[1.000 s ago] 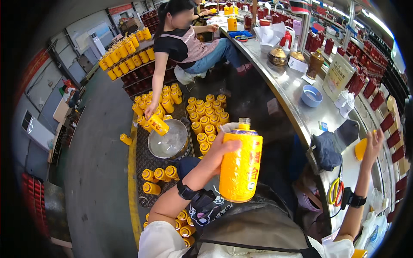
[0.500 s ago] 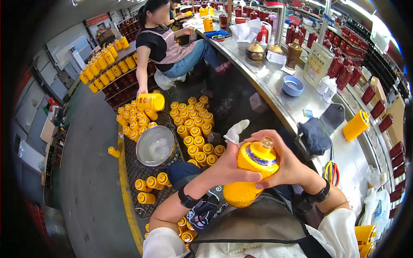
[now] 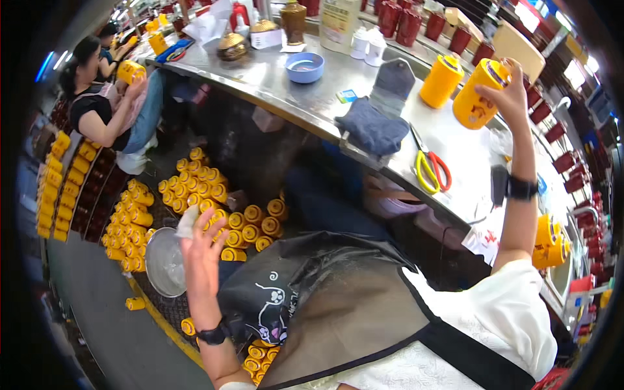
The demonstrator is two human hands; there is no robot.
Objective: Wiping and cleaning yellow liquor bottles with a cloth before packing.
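My right hand (image 3: 508, 94) reaches out over the metal bench and grips a yellow bottle (image 3: 476, 105) around its upper part. The bottle leans slightly; whether its base rests on the bench I cannot tell. Just left of it another yellow bottle (image 3: 441, 82) stands on the bench. Down at the left, my left hand (image 3: 203, 257) is raised with its fingers apart and holds nothing. A white cover wraps one of its fingertips. Near that hand are a metal basin (image 3: 165, 261) and several yellow bottles (image 3: 195, 179) on the floor.
Scissors with yellow and red handles (image 3: 430, 170) lie near the bench's front edge, beside a dark cloth (image 3: 373, 127). A blue bowl (image 3: 304, 67) stands farther back. Dark red bottles (image 3: 408, 26) line the far side. A co-worker (image 3: 107, 107) sits at the left holding a yellow bottle.
My view has swung right. The bottle both hands held at my lap is gone from there; my right hand grips a bottle at the bench, and my left hand has let go and moved left.
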